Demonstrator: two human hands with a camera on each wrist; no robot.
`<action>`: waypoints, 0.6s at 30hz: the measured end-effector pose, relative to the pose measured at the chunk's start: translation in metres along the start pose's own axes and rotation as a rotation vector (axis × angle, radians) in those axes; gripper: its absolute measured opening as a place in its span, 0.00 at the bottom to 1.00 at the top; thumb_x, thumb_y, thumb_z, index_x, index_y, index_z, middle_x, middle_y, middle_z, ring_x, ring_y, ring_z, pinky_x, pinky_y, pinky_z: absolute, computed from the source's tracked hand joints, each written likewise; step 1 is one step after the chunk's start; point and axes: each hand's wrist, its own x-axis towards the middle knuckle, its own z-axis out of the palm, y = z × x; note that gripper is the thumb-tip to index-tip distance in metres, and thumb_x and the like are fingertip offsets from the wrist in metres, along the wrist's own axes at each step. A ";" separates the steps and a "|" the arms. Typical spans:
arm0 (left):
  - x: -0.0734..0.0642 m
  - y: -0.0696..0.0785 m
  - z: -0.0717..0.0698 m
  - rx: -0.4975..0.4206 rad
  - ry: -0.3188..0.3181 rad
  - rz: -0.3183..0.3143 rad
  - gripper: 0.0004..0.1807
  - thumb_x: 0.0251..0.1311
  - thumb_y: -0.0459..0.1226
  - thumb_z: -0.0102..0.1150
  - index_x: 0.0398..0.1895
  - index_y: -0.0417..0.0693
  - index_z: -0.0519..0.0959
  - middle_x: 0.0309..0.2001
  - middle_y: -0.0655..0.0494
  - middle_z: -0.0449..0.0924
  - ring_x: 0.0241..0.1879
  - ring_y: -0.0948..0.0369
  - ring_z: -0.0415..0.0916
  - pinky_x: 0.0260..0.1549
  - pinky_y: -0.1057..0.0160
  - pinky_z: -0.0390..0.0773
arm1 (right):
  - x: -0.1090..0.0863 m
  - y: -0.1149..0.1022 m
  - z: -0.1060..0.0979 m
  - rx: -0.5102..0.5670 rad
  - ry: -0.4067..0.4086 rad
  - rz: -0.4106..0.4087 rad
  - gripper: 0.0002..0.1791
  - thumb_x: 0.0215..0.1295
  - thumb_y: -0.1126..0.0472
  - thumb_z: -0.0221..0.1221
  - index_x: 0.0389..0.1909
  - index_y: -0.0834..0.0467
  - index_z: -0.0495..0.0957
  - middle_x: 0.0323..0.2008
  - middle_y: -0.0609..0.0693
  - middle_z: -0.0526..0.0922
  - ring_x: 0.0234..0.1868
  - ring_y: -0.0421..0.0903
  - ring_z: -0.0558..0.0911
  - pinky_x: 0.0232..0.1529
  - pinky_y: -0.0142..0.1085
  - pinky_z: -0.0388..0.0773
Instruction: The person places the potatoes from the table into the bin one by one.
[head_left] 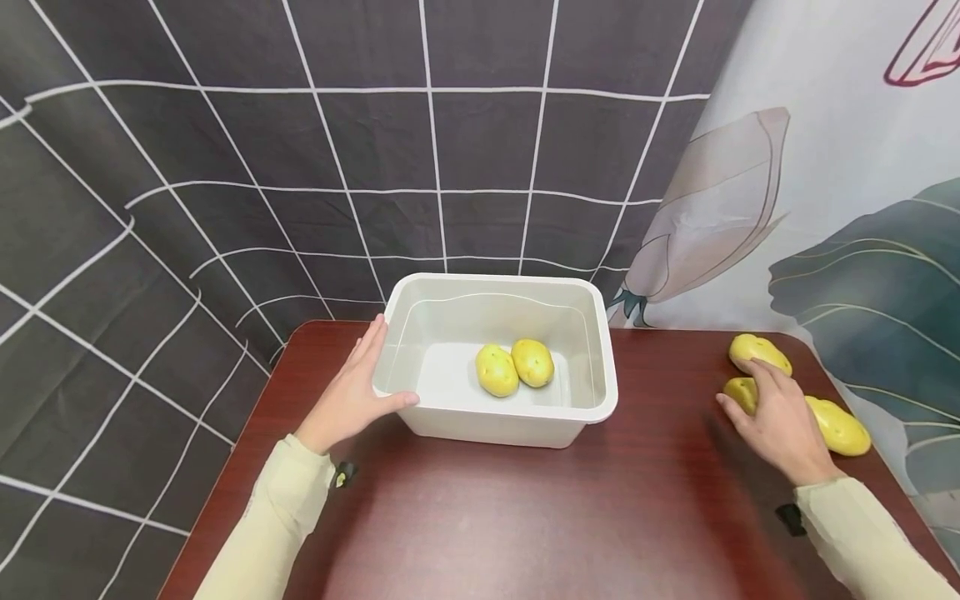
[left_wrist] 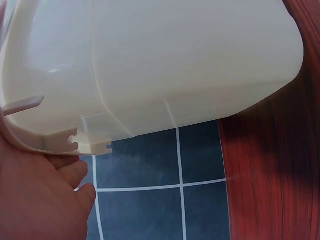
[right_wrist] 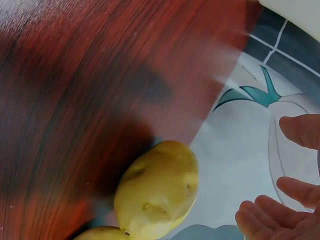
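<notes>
Potatoes (head_left: 838, 427) on glossy red-brown table (head_left: 480, 517), floral cloth (head_left: 877, 283) and gridded cloth (head_left: 487, 137) beyond.

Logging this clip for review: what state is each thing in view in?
White bin, upright, uncovered.
Two bin potatoes, side by side on its floor.
Three outside potatoes, loose on the table; middle potato partly hidden.
Left hand, against the bin's left end, thumb over the near rim.
Right hand, over the middle potato, fingers apart; contact unclear.
</notes>
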 end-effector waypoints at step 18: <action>0.001 0.003 -0.001 -0.003 -0.007 -0.006 0.64 0.52 0.54 0.74 0.82 0.45 0.43 0.82 0.54 0.37 0.78 0.43 0.38 0.71 0.36 0.49 | 0.001 0.021 -0.001 -0.027 -0.031 0.026 0.40 0.58 0.64 0.68 0.67 0.75 0.62 0.62 0.78 0.64 0.58 0.77 0.63 0.57 0.72 0.59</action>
